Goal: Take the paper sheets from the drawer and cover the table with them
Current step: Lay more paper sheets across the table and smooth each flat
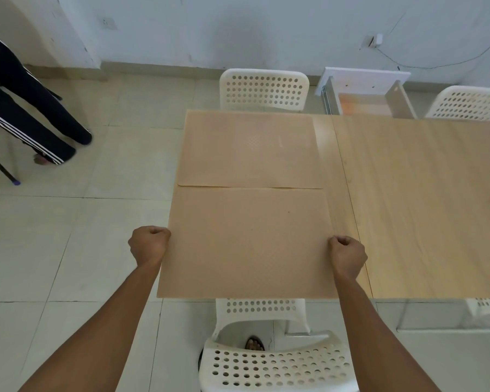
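At the table's (422, 193) near-left corner, the left hand (149, 244) and right hand (348, 254) each clench a side edge of a paper sheet (246, 241), aligning it against the far sheet (249, 148); rightward, bare tabletop awaits covering below the open drawer (365, 103).

left grip (150, 244) fisted, right grip (347, 254) fisted, arms outstretched
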